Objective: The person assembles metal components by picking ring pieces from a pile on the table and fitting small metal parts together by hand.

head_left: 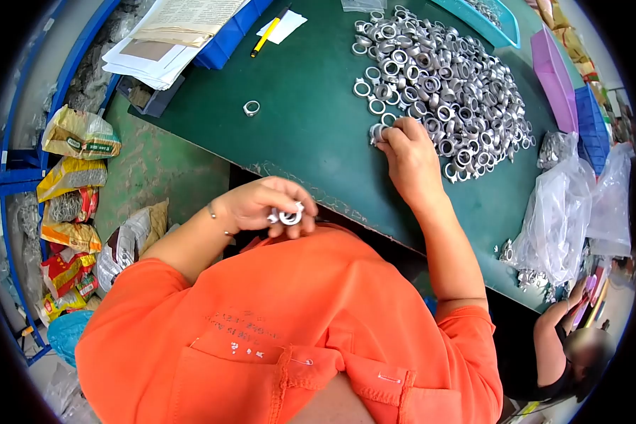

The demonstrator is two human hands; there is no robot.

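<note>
My left hand (275, 203) is closed around a small grey metal ring (290, 215) with a lug on its side, held in front of my orange shirt. A second piece of metal pokes out by the fingers there; I cannot make out its shape. Over the table, my right hand (408, 150) pinches another metal ring (378, 133) at the near left edge of a big pile of rings (431, 85). One single ring (251, 108) lies apart on the green table (304, 120), to the left.
A yellow marker (270, 32), papers (169, 35) and a blue bin (226, 39) lie at the back left. Behind the pile stands a turquoise tray (498, 21); a purple bin (552, 78) and plastic bags (555, 212) are right. Another person (555, 339) sits at the lower right.
</note>
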